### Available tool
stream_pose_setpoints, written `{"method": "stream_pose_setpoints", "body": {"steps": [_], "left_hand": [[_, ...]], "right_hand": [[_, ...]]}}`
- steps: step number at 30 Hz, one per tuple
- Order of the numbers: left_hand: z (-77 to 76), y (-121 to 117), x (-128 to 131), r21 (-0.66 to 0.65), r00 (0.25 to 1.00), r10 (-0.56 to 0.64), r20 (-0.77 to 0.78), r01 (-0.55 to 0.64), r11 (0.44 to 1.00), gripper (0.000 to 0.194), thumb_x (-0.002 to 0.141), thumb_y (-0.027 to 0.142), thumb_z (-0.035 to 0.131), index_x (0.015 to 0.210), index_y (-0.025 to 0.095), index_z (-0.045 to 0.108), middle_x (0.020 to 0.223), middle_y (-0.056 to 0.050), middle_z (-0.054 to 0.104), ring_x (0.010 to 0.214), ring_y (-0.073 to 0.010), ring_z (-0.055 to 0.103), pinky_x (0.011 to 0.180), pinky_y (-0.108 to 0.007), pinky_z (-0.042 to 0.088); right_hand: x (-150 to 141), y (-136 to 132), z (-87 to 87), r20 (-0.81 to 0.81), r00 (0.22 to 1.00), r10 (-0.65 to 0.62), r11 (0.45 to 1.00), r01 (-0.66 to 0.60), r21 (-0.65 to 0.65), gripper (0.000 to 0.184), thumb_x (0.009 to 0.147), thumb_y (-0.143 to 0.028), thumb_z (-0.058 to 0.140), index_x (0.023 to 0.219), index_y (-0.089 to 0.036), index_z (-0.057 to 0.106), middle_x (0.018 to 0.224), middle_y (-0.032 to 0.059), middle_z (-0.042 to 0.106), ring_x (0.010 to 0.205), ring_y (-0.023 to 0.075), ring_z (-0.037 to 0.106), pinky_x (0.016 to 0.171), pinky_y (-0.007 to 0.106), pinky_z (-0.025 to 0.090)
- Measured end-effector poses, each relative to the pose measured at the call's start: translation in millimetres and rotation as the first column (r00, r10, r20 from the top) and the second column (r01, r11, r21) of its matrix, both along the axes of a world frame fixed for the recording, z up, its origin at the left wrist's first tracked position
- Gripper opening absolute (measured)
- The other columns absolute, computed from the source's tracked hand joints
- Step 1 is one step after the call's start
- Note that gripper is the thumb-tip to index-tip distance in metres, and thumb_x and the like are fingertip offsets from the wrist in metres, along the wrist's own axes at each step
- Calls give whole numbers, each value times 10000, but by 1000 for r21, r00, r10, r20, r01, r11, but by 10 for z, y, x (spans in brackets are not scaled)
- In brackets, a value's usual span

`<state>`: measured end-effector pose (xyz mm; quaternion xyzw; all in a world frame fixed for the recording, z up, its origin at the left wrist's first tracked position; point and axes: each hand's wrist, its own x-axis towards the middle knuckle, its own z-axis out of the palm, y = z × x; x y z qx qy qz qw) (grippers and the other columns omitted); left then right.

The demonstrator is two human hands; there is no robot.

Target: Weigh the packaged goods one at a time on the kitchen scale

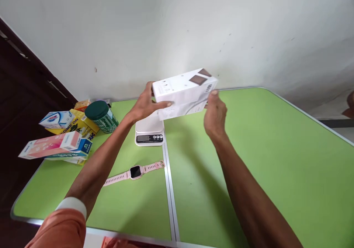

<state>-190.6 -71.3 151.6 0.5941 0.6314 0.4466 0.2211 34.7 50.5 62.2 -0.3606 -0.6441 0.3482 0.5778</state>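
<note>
A white cardboard box [182, 97] with brown squares and a barcode is held up in the air, tilted, above the far part of the table. My left hand [146, 104] grips its left end, thumb along the front face. At the right end, my right hand [215, 113] is closed on the box, thumb near the barcode; its other fingers are mostly hidden. Below and left of the box stands a white digital kitchen scale [149, 139], its plate partly covered by my left hand and the box. Nearer to me lies a pink smartwatch [135, 172], strap stretched out.
Left on the green table [265, 159] stand a green canister [101, 115] with a dark lid, a pink box [52, 145], a blue-and-white box [57, 119] and yellow packages [80, 121]. A metal seam [169, 189] crosses the table. Behind it rises a wall [177, 30].
</note>
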Motion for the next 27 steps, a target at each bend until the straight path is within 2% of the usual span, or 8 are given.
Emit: {"method": "stream_pose_setpoints", "body": {"steps": [3,5,9,14,19,23,27], "left_hand": [[-53,-440,-334,-10,997,57,44,-56,998,890,736,639,991,1374,253,503,1485,-163,707,1469,-436,634,1119,-559,643],[-141,-641,-512,-25,993,75,87,-73,997,879,713,623,1002,1349,254,521,1468,-164,720,1466,-435,644,1131,-582,644],[-306,-808,-729,-51,982,82,168,-74,996,851,666,564,1029,1294,244,552,1451,-179,732,1432,-424,680,1133,-595,653],[-392,-765,-803,-48,975,22,223,-11,999,850,684,504,1022,1355,237,573,1509,-177,724,1466,-410,677,1191,-588,627],[-494,-729,-830,-19,972,-6,233,10,1000,957,708,573,1017,1505,259,589,1583,-180,693,1503,-428,659,1246,-626,581],[-685,-797,-931,1,980,56,189,-57,998,1154,669,664,1051,1635,304,534,1676,-180,626,1595,-481,560,1276,-668,531],[-982,-893,-1049,10,984,85,155,-88,996,1203,709,757,1012,1698,321,484,1738,-197,568,1624,-521,512,1278,-728,496]], "right_hand": [[-337,-432,108,16,996,90,996,-90,-8,817,1001,-1028,346,896,-285,670,811,39,655,821,271,630,765,440,565],[-508,-651,105,46,982,181,983,-181,-9,789,1004,-1024,341,868,-294,611,765,17,593,751,245,574,697,403,512],[-665,-867,17,94,962,256,967,-255,-28,746,1036,-977,350,924,-291,619,780,7,589,748,239,555,704,397,485],[-647,-876,-100,135,963,235,972,-234,-23,770,1033,-979,351,989,-282,676,814,23,633,781,253,587,739,415,515],[-584,-820,-228,121,971,204,978,-198,-65,853,1038,-991,296,1078,-282,767,928,64,732,916,288,688,868,479,599],[-542,-766,-406,101,975,198,978,-189,-93,890,1050,-981,261,1200,-296,809,1152,110,782,1160,325,739,972,505,633],[-503,-725,-639,54,982,180,975,-171,-141,900,1039,-994,303,1245,-277,806,1262,123,779,1254,348,721,1018,546,641]]}}
